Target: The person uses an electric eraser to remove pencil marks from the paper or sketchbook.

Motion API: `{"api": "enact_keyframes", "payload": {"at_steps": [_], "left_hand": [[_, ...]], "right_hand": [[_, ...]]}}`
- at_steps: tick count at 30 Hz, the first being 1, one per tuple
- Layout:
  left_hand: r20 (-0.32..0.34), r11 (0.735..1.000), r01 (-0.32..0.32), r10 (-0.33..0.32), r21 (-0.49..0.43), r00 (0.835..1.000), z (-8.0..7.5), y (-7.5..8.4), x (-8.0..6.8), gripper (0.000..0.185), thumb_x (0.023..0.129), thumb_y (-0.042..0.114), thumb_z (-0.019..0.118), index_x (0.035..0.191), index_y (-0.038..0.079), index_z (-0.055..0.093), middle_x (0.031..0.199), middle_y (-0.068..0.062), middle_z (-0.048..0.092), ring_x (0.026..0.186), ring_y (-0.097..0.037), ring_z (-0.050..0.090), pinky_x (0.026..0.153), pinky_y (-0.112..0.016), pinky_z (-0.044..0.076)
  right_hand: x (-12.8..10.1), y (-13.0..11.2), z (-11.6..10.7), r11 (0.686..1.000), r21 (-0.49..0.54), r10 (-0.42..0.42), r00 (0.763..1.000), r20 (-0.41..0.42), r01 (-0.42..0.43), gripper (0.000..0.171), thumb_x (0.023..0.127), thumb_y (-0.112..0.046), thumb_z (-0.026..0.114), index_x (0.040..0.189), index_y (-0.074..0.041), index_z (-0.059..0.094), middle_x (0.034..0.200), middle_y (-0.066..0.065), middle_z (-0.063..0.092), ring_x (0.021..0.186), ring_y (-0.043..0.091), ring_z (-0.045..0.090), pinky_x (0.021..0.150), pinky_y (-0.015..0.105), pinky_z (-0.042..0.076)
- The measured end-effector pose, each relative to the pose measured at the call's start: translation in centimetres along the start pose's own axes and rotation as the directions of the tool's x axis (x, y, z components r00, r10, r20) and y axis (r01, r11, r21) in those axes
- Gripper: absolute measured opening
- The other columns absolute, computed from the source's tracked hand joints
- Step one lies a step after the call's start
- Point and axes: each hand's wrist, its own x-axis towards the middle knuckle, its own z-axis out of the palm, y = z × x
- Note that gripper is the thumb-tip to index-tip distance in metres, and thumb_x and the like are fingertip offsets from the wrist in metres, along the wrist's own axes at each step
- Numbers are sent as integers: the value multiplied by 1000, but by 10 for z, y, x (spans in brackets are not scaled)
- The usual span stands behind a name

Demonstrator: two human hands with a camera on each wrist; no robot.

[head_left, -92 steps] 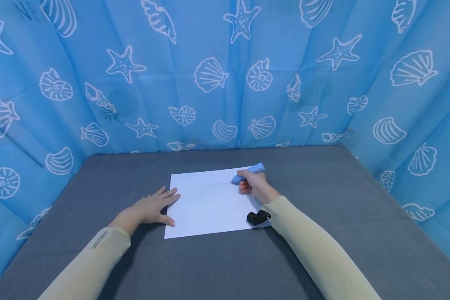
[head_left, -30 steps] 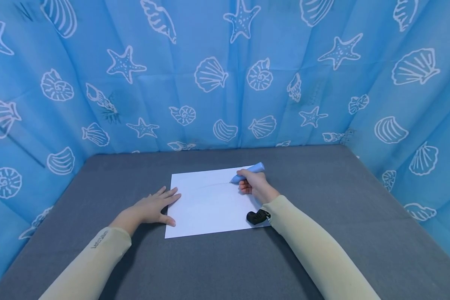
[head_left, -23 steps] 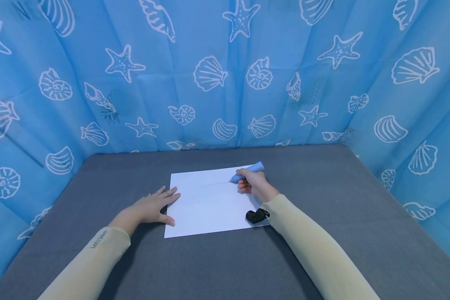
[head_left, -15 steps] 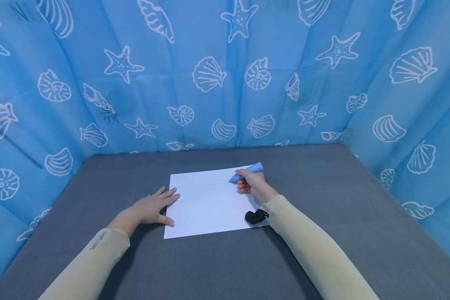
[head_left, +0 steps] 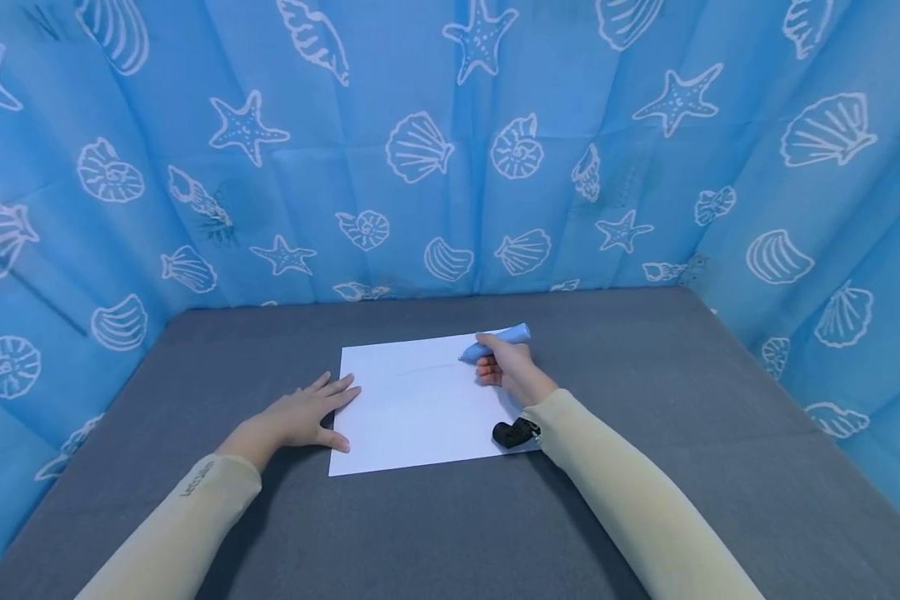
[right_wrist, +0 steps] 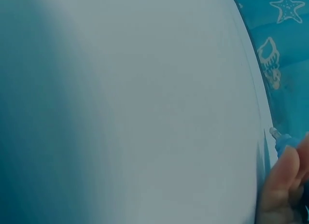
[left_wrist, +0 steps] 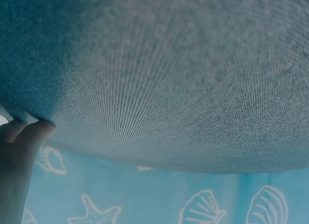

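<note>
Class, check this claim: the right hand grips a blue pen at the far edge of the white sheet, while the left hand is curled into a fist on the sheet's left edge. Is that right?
Not quite. The left hand is not a fist: the head view shows it lying flat, fingers spread, fingertips on the left edge of the white sheet. The rest holds: the right hand grips the blue pen at the sheet's far edge.

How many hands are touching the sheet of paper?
2. The left hand lies flat with its fingertips on the sheet of paper at its left edge; the right hand rests near its far right corner, gripping a blue pen.
</note>
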Motion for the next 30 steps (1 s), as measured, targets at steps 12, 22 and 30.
{"api": "enact_keyframes", "payload": {"at_steps": [12, 22, 30], "left_hand": [[7, 1000, 6, -6, 7, 1000, 1, 2, 3, 100, 78, 63, 69, 154, 13, 27, 161, -13, 16, 145, -45, 7, 103, -74, 15], [6, 1000, 2, -2, 6, 1000, 3, -4, 3, 102, 78, 65, 68, 155, 13, 26, 161, -13, 16, 144, -45, 7, 102, -75, 15], [8, 1000, 7, -7, 8, 1000, 2, -5, 3, 102, 77, 66, 67, 155, 14, 26, 161, -13, 15, 145, -45, 6, 101, -76, 15]], "right_hand": [[0, 1, 3, 1000, 9, -14, 999, -40, 15, 25, 90, -23, 68, 81, -2, 59, 62, 2, 56, 48, 9, 52, 48, 21, 48], [-3, 1, 6, 999, -46, -18, 1000, -4, 18, 24, 90, -22, 68, 82, -1, 60, 61, 4, 55, 47, 10, 51, 47, 22, 48], [-5, 0, 7, 1000, -29, -13, 1000, -18, 13, 24, 90, -23, 68, 83, -2, 60, 61, 3, 55, 47, 10, 52, 48, 22, 48]]}}
